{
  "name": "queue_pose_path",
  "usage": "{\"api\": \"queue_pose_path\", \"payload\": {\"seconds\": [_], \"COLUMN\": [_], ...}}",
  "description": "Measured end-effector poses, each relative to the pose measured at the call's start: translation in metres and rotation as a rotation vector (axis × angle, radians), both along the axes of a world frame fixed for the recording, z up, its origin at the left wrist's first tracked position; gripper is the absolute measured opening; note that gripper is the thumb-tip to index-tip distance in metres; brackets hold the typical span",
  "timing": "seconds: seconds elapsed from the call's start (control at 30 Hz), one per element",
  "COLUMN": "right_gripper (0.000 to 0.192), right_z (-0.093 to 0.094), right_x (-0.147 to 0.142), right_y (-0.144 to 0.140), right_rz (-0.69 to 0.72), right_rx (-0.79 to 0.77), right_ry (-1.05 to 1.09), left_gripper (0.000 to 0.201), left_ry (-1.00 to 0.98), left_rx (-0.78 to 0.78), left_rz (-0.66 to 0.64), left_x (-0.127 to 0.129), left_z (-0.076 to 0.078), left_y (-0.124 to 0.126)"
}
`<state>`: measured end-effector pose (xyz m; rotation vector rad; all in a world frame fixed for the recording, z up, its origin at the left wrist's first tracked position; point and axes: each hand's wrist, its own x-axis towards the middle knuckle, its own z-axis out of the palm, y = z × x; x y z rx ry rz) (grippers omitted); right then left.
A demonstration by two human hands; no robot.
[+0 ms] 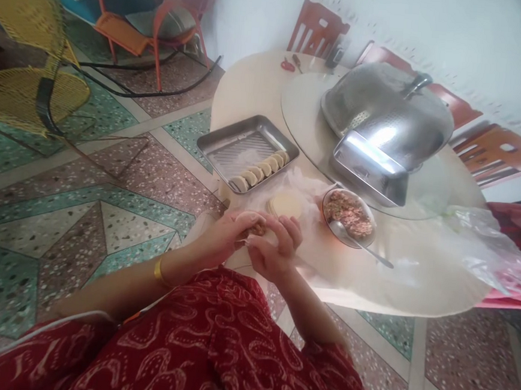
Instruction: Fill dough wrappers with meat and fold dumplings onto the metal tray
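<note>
- A person in a red patterned garment sits at the edge of a round pale table (416, 279), seen from above.
- The left hand (224, 234), a gold bangle (160, 271) on its wrist, cups a dumpling wrapper with meat filling (254, 227) just above the table's near edge.
- The right hand (274, 247) meets the left, its fingers (290, 228) curled and pinching the wrapper's edge.
- Just beyond the hands lies a stack of round wrappers (284, 204) on a plastic sheet.
- To its right sits a bowl of minced filling (348, 214) with a metal spoon (356, 241) resting in it.
- Behind the wrapper stack, a metal tray (240, 145) holds a row of folded dumplings (260, 172) along its near side.
- A large steel dome cover (383, 120) rests farther back on the glass turntable (303, 108).
</note>
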<state>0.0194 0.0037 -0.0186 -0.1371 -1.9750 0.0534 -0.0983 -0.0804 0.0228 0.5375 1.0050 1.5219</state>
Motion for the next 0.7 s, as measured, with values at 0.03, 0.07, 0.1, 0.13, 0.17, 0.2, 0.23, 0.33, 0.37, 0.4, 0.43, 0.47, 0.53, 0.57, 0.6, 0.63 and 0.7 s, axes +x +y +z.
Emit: {"api": "queue_pose_path", "payload": {"seconds": [0.03,0.07,0.1,0.13,0.17,0.2,0.23,0.33,0.37,0.4,0.43,0.47,0.53,0.57,0.6,0.63,0.7], "right_gripper": [0.008,0.008,0.008,0.009,0.009,0.010,0.011,0.011,0.010,0.010,0.010,0.011,0.018,0.023,0.027,0.032,0.041], "right_z": [0.000,0.001,0.001,0.003,0.004,0.006,0.007,0.012,0.014,0.015,0.015,0.015,0.013,0.012,0.011,0.009,0.006], "right_x": [0.000,-0.001,-0.001,-0.003,-0.004,-0.006,-0.007,-0.011,-0.012,-0.013,-0.014,-0.014,-0.015,-0.016,-0.016,-0.015,-0.013], "right_y": [-0.001,-0.002,-0.002,-0.003,-0.003,-0.003,-0.002,-0.002,-0.002,-0.002,-0.002,-0.002,-0.001,-0.001,0.000,0.002,0.007], "right_rz": [-0.002,-0.003,-0.004,-0.004,-0.003,-0.002,0.002,0.002,-0.002,-0.005,-0.006,-0.007,-0.014,-0.018,-0.019,-0.017,0.011], "right_rx": [-0.033,-0.063,-0.091,-0.116,-0.142,-0.170,-0.197,-0.277,-0.302,-0.325,-0.345,-0.367,-0.416,-0.450,-0.485,-0.523,-0.579], "right_ry": [-0.007,-0.008,-0.008,-0.001,0.009,0.020,0.031,0.061,0.065,0.068,0.072,0.078,0.090,0.091,0.089,0.073,0.003], "left_gripper": [0.023,0.024,0.025,0.027,0.029,0.030,0.031,0.033,0.033,0.034,0.034,0.034,0.035,0.036,0.036,0.037,0.038], "left_ry": [-0.009,-0.012,-0.006,0.005,0.020,0.036,0.053,0.100,0.114,0.123,0.126,0.122,0.098,0.080,0.063,0.046,0.017], "left_rx": [-0.013,-0.017,-0.010,0.003,0.019,0.036,0.055,0.109,0.128,0.144,0.158,0.168,0.171,0.164,0.153,0.138,0.107], "left_rz": [0.016,0.030,0.041,0.044,0.040,0.032,0.024,0.009,0.009,0.008,0.004,-0.002,-0.011,-0.009,-0.004,0.007,0.030], "left_x": [0.000,0.000,0.000,0.000,-0.001,-0.002,-0.002,-0.005,-0.005,-0.006,-0.006,-0.006,-0.005,-0.005,-0.005,-0.004,-0.003], "left_z": [0.000,0.000,-0.001,-0.002,-0.004,-0.006,-0.008,-0.014,-0.015,-0.016,-0.017,-0.018,-0.018,-0.018,-0.018,-0.017,-0.015], "left_y": [0.000,0.000,0.000,0.001,0.001,0.001,0.001,0.002,0.002,0.003,0.003,0.003,0.004,0.004,0.005,0.005,0.007]}}
